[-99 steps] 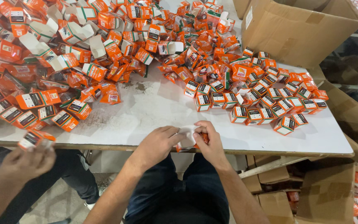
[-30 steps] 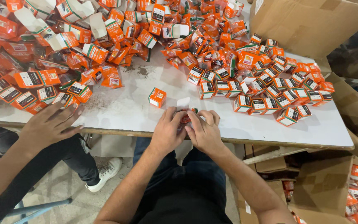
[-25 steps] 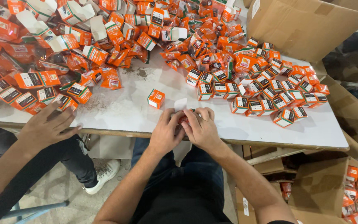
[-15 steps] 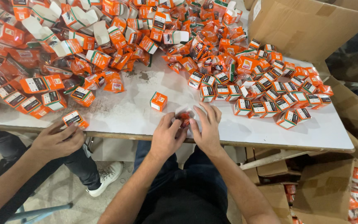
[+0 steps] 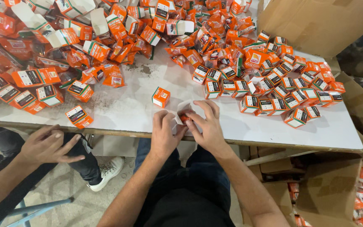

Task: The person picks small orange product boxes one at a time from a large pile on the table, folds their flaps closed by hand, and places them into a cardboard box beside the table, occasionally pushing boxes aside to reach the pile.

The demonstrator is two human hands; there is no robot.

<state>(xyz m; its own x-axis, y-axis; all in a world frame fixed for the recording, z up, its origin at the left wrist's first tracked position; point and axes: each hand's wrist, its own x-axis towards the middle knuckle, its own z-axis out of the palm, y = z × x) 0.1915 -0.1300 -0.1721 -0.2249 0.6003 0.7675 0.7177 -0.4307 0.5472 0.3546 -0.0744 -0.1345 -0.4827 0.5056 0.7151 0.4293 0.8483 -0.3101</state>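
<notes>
White table [image 5: 118, 110] | hands [image 5: 186, 127] together, clamped on small carton [image 5: 184, 112] | lone orange box [image 5: 161, 96] beside

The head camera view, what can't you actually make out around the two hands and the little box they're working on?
- Small open box between left hand and right hand: fingers cover most of it, so its contents are unclear; only an orange bit shows.
- Labels on the closed boxes: too small to read.
- Co-worker's hand: whether it holds anything cannot be told.
- Loose pile: cut off by the top and left edges.
</notes>
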